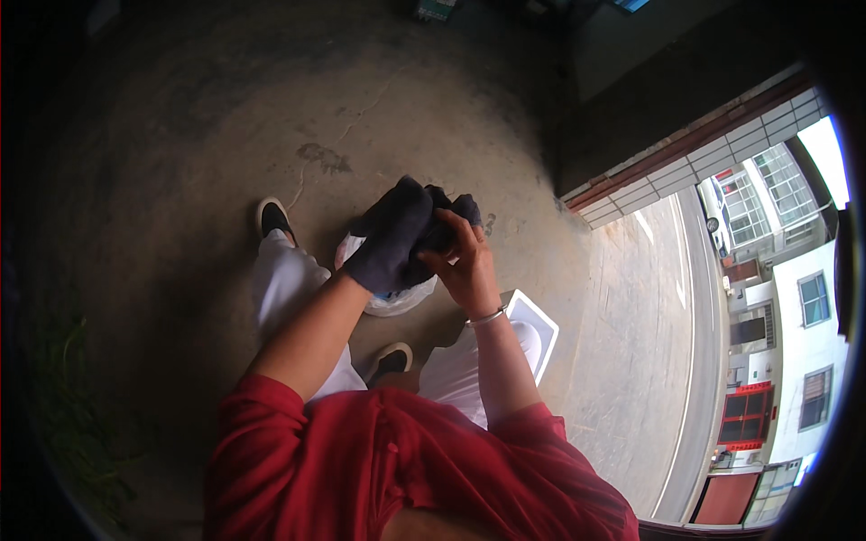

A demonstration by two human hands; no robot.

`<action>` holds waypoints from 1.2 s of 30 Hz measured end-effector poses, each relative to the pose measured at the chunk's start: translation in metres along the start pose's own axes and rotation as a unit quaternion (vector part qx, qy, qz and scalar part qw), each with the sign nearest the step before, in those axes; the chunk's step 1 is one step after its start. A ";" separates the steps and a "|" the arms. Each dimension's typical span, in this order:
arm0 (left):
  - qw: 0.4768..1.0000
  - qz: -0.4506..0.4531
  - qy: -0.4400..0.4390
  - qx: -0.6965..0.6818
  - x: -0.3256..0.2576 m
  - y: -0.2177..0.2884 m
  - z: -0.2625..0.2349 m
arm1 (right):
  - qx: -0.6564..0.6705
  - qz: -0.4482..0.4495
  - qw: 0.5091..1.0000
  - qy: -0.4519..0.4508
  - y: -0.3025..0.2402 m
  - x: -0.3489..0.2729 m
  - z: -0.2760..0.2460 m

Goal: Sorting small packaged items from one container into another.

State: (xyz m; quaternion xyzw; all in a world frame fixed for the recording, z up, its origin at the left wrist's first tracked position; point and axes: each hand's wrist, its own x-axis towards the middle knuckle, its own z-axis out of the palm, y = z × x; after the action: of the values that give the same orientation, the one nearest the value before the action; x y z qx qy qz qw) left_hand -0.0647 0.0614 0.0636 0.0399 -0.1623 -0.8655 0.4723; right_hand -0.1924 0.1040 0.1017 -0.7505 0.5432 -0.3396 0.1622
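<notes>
Charcoal sock-like fabric covering [397,227], soft, creased, over the left hand [386,252], fingers hidden, pose untellable; bare right hand [465,266] grips its folds between thumb and fingers. Translucent white plastic bag [403,302] below; red-trimmed door [744,417] beyond, lettering too small to read.

Garage-like and dim — a stained concrete floor [225,153] (cracked, too) — and open to a street [708,361] with buildings [789,343] opposite.

No lettering I can read from here, far right across the road [707,334], red strips [749,389] edging a doorway [745,417], their markings too small for me to make out.
</notes>
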 end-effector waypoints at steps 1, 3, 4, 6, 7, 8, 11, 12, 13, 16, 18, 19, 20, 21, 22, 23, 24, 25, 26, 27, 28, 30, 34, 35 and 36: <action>1.000 0.001 0.001 0.000 0.000 0.000 -0.004 | -0.008 0.000 1.000 0.014 -0.002 0.001 0.005; 0.994 0.020 0.030 0.103 0.001 0.000 -0.017 | -0.019 0.013 0.999 0.022 -0.003 0.004 0.011; 0.994 0.020 0.032 0.103 0.002 0.002 -0.015 | -0.031 0.028 0.999 0.029 0.000 0.005 0.013; 0.990 0.000 -0.040 0.133 0.008 0.007 -0.003 | 0.030 -0.009 0.999 0.038 0.027 0.006 0.011; 0.990 0.002 -0.037 0.133 0.010 0.010 -0.009 | 0.097 -0.049 0.993 0.039 0.028 0.010 0.010; 0.922 0.078 0.003 0.380 0.012 0.013 -0.017 | 0.099 -0.051 0.993 0.036 0.028 0.009 0.007; 0.620 0.185 0.005 0.762 -0.009 0.030 0.029 | 0.504 0.117 0.855 0.036 0.042 0.002 -0.009; 0.417 0.217 -0.027 0.882 -0.018 0.037 0.047 | 0.504 0.117 0.855 0.037 0.043 0.001 -0.010; 0.416 0.217 -0.025 0.883 -0.016 0.034 0.033 | 0.563 0.117 0.817 0.037 0.042 0.001 -0.009; 0.686 0.171 -0.067 0.704 0.001 0.022 -0.017 | 0.640 0.106 0.761 0.023 0.044 -0.002 -0.008; 0.580 0.253 -0.060 0.772 -0.001 0.022 -0.006 | 0.638 0.116 0.761 -0.001 0.045 -0.005 -0.008; 0.460 0.332 -0.049 0.822 -0.005 0.025 0.005 | 0.615 0.140 0.776 -0.003 0.044 -0.006 -0.007; 0.460 0.331 -0.049 0.823 -0.006 0.020 0.000 | 0.616 0.141 0.775 -0.003 0.043 -0.007 -0.006; 0.548 0.288 -0.049 0.784 -0.006 0.012 -0.010 | 0.581 0.161 0.798 -0.013 0.041 -0.008 -0.005; 0.631 0.242 -0.047 0.736 -0.006 0.010 -0.007 | 0.545 0.180 0.819 -0.023 0.041 -0.008 -0.005; 0.631 0.242 -0.047 0.736 -0.007 0.012 -0.004 | 0.484 0.173 0.857 -0.038 0.045 -0.009 -0.006; 0.575 0.250 -0.048 0.778 -0.009 0.014 -0.002 | 0.484 0.174 0.857 -0.038 0.046 -0.009 -0.007; 0.516 0.256 -0.047 0.816 -0.012 0.017 0.001 | 0.468 0.164 0.867 -0.038 0.039 -0.008 -0.008; 0.516 0.256 -0.046 0.817 -0.013 0.016 -0.004 | 0.453 0.153 0.877 -0.038 0.034 -0.008 -0.008; 0.512 0.320 -0.058 0.795 -0.013 0.013 -0.014 | 0.454 0.154 0.877 -0.039 0.033 -0.007 -0.005; 0.507 0.384 -0.071 0.768 -0.013 0.010 -0.018 | 0.421 0.137 0.896 -0.028 0.031 -0.007 -0.004; 0.482 0.400 -0.072 0.777 -0.011 0.008 -0.025 | 0.387 0.120 0.914 -0.015 0.026 -0.007 -0.001; 0.887 0.069 -0.062 0.452 -0.002 -0.001 -0.038 | 0.368 0.127 0.921 0.023 0.020 -0.006 0.004; 0.887 0.069 -0.063 0.452 -0.001 -0.002 -0.041 | 0.354 0.137 0.925 0.027 0.021 -0.006 0.005; 0.852 0.097 -0.076 0.508 -0.001 -0.003 -0.045 | 0.354 0.137 0.925 0.027 0.023 -0.007 0.005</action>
State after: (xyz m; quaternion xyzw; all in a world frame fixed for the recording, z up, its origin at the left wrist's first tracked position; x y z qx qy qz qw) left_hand -0.0562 0.0528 0.0203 0.1925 -0.6182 -0.6122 0.4539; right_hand -0.2068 0.1014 0.0821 -0.5530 0.4889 -0.5048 0.4476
